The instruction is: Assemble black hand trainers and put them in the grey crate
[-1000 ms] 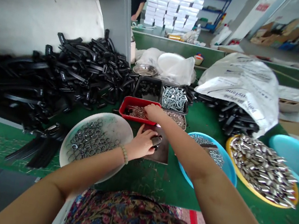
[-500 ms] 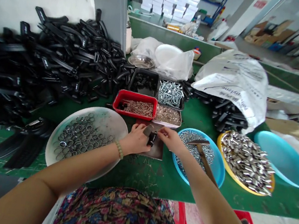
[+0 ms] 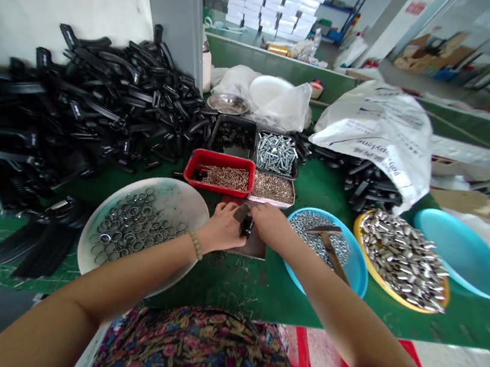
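Pinching a small black part [image 3: 246,227] between the left hand [image 3: 222,227] and right hand [image 3: 269,224]

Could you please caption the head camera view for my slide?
Left hand and right hand meet at a small black part above a dark plate, beside a white tray of metal rings.

A flat dark metal plate [image 3: 255,247] lies on the green workbench [image 3: 257,294], between a round white tray [image 3: 188,200] holding steel rings [image 3: 134,225] on its left and a round blue basin [image 3: 354,266] on its right. A rectangular red plastic tray [image 3: 192,170] stands behind the plate. A round yellow tray [image 3: 377,283] lies right of the basin; a heap of black plastic parts [image 3: 100,108] lies behind the white tray
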